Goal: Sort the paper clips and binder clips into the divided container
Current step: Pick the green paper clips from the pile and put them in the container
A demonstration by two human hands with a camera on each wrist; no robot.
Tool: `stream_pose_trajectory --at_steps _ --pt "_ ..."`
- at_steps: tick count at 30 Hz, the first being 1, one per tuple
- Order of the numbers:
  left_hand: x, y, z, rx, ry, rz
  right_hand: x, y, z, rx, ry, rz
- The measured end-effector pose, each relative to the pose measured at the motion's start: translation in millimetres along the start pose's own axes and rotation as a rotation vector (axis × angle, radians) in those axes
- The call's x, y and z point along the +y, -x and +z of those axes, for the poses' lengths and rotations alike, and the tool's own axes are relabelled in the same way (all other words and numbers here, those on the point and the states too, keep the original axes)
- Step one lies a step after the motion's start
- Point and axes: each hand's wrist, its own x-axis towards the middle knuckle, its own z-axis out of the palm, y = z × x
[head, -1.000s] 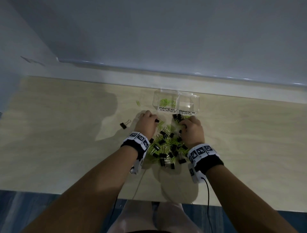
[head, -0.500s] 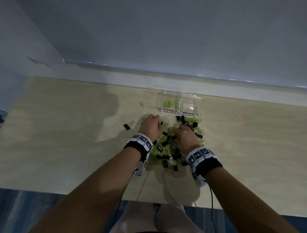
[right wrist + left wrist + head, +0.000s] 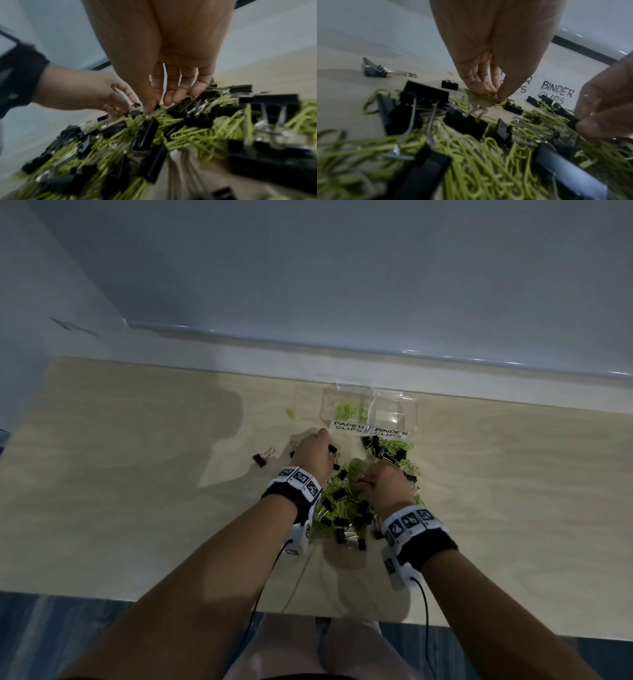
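Observation:
A clear divided container (image 3: 394, 402) stands at the back of the table, labelled PAPER CLIPS on the left and BINDER CLIPS on the right. Several green paper clips (image 3: 347, 411) lie in the left compartment; the right one looks bare. A mixed pile (image 3: 346, 508) of green paper clips and black binder clips lies in front of it. My left hand (image 3: 494, 94) pinches a few green paper clips (image 3: 486, 96) at the pile's far left edge. My right hand (image 3: 152, 108), over the pile's middle, pinches a small black binder clip (image 3: 157, 106) between thumb and forefinger.
One stray binder clip (image 3: 262, 458) lies left of my left hand (image 3: 313, 453), and a stray paper clip (image 3: 291, 413) lies left of the container. A pale ledge (image 3: 239, 361) and wall run behind the wooden table (image 3: 120, 491). The table's front edge is near my body.
My right hand has drawn back from just in front of the container to the middle of the pile. My left hand has stayed at the pile's far left edge.

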Motion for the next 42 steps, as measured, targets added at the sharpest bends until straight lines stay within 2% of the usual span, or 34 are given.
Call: stream_pose_trajectory --at_steps 5,7,10,13,16,20,24,27,30,34,36,39,42 --pt "-10 8 -6 -0.037 0.010 0.031 30 2 -16 0.147 -0.010 0.147" --pt "-17 14 -11 -0.035 0.054 0.042 31 2 -21 0.167 0.060 0.135" --pt "-33 22 -22 -0.011 0.077 0.035 16 -7 -22 0.172 0.056 -0.037" --pt "-58 20 -40 0.028 0.057 -0.020 -13 -18 -19 0.032 0.026 -0.217" --pt "-80 5 -59 0.064 -0.068 -0.049 -40 -30 -17 -0.088 0.085 -0.350" --pt "-79 -19 -67 0.011 -0.296 -0.055 -48 -45 -12 -0.251 0.296 -0.455" --pt "-58 -32 -58 -0.076 -0.404 -0.007 -32 -45 -10 -0.239 0.439 -0.527" --pt "-49 -26 -45 -0.040 -0.419 0.059 -11 -36 -10 -0.193 0.375 -0.513" --pt "-45 -5 -26 -0.001 -0.417 0.222 6 -24 -9 -0.163 0.329 -0.472" --pt "-43 20 -17 -0.080 -0.329 0.396 8 -22 -11 -0.107 0.189 -0.397" --pt "-40 23 -18 -0.123 -0.275 0.377 3 -22 -13 -0.099 0.161 -0.336" --pt "-34 20 -15 -0.138 -0.214 0.265 -10 -23 -12 -0.192 0.205 -0.226" --pt "-26 19 -9 -0.129 -0.098 0.169 -24 -20 -12 -0.159 0.162 -0.264"
